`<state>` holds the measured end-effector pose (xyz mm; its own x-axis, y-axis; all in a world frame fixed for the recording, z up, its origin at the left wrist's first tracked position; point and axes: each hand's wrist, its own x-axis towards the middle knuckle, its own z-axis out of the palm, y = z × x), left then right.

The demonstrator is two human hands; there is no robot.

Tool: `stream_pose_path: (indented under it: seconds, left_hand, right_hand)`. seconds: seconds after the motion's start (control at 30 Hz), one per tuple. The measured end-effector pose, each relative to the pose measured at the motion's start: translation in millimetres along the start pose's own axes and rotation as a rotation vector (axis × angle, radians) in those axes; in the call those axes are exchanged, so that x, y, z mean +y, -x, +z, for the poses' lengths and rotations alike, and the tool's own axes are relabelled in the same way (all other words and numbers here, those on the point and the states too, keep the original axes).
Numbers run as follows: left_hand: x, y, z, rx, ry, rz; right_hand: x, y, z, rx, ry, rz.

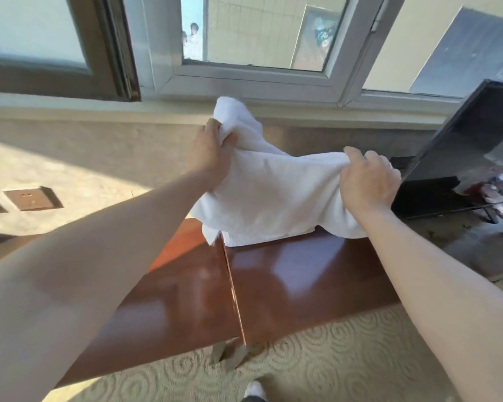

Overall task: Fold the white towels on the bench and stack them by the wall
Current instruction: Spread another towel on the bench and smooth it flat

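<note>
Both hands grip one white towel (262, 195) bunched above the tabletop (288, 274) near the wall (84, 146): left hand (212, 153) and right hand (368, 181) should probably find corners, pull taut, then lay flat before folding.

one white towel (262, 195), two hands, one bench (288, 280), one television (459, 158)

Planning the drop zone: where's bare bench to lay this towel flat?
Free: the near bench top, both sides of its centre seam, from the towel hem to the carpet-side edge. Crowded: the far wall side, under the towel gripped by the left hand and right hand; the black panel borders the right.
</note>
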<state>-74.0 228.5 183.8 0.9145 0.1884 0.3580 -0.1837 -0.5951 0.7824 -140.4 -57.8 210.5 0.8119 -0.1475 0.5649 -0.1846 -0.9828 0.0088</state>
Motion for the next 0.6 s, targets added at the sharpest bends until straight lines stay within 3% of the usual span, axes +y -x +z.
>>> stream_pose_path:
  seconds: [0.23, 0.4, 0.6]
  left_hand:
    - [-12, 12, 8, -0.145, 0.092, -0.23]
    - [-10, 1, 44, -0.231, 0.198, -0.202]
    - [-15, -16, 98, -0.362, 0.0, -0.099]
  right_hand:
    - [-10, -18, -7, -0.001, 0.009, 0.037]
    - [-8, -30, 40, -0.072, -0.031, 0.099]
    - [6, -26, 113, -0.18, -0.033, 0.148]
